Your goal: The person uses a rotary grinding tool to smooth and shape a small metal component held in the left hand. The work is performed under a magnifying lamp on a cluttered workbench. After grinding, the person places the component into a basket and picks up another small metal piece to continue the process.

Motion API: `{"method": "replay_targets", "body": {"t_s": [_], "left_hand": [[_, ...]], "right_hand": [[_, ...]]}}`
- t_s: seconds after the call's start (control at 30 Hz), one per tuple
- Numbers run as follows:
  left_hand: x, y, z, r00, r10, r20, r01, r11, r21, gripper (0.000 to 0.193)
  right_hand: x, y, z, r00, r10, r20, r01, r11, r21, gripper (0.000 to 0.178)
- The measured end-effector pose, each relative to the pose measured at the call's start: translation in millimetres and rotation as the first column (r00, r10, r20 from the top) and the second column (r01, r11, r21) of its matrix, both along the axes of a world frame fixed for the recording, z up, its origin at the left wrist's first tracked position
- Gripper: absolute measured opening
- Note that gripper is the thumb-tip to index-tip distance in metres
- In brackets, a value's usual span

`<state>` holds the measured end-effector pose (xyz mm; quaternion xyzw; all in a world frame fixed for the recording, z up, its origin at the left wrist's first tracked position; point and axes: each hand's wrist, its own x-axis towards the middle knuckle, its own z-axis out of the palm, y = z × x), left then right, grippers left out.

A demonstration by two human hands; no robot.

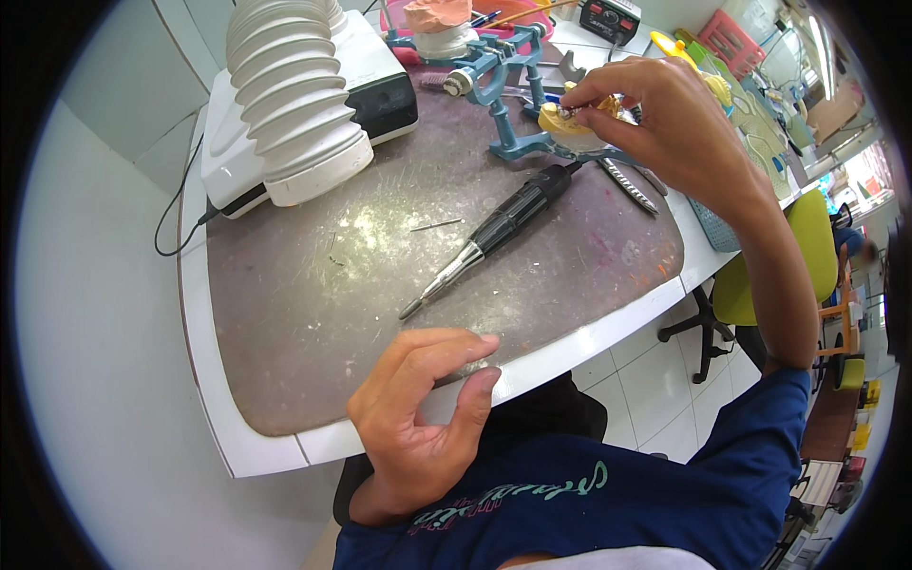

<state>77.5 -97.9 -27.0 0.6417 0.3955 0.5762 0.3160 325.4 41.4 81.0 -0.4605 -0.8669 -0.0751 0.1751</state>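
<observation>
R hand at the far side: thumb + fingertips pinched on a small shiny bit, right at the yellow cast. Can't tell if bit's seated on cast or just above it; fingers hide most of it. Cast sits by the blue frame, upper R of desk.

L hand is near the front edge, thumb & index spread apart, nothing in the grip, so prob. no 2nd hand steadying cast or frame. Main risk IMO: one-sided push or tug could tip the frame or shift the cast. Bit's tiny and smooth-looking, so a loose pinch might drop it, and it'd be easy to lose among debris.

Next out: black handpiece lies diagonally, back end near the frame's foot; a wrist bump could roll it, esp. b/c it's round. Loose pin lies beside it, easily swept off. Serrated tool sits below R wrist, could snag. White hose is well clear, upper L.
</observation>
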Motion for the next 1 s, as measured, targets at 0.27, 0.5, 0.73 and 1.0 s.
{"method": "replay_targets", "body": {"t_s": [0.27, 0.5, 0.73, 1.0], "left_hand": [[-1, -3, 5, 1.0, -0.01, -0.006, 0.01, 0.998, -0.067, 0.014], [0, -3, 3, 1.0, -0.023, -0.003, 0.023, 0.999, -0.049, 0.014], [1, -1, -2, 1.0, 0.002, 0.002, -0.002, 1.0, 0.009, 0.02], [2, -3, 0, 1.0, -0.019, 0.02, 0.02, 0.999, -0.035, 0.013]], "right_hand": [[3, -3, 2, 0.998, -0.016, 0.059, 0.018, 0.999, -0.035, 0.023], [10, -6, -1, 0.997, 0.037, 0.074, -0.041, 0.998, 0.052, 0.019], [12, -5, 7, 0.999, -0.022, 0.048, 0.023, 1.0, -0.011, 0.017], [3, -2, 5, 0.999, -0.032, 0.031, 0.032, 0.999, -0.023, 0.019]]}}
